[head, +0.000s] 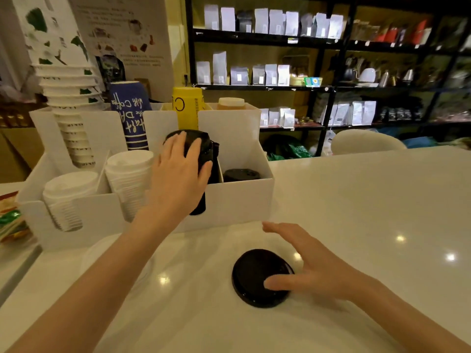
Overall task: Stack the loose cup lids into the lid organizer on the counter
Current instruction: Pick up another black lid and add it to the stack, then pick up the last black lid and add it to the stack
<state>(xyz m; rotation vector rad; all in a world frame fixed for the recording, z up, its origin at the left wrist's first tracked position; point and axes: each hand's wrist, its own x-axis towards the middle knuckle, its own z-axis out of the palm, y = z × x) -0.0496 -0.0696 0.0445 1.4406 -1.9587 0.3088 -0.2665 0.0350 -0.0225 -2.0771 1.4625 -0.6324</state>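
A white worktop (356,200) fills the near scene, with dark shelves (318,42) of bags far behind. At its far left stands the white organizer (244,200), holding cup stacks, two white lid stacks (127,179) and a black lid stack (204,159). The left hand (178,171) lies on that black stack, fingers (178,141) spread over its top. A loose black lid (254,271) lies flat near the middle; the right hand (313,268) hovers open over it, thumb touching it, not gripping.
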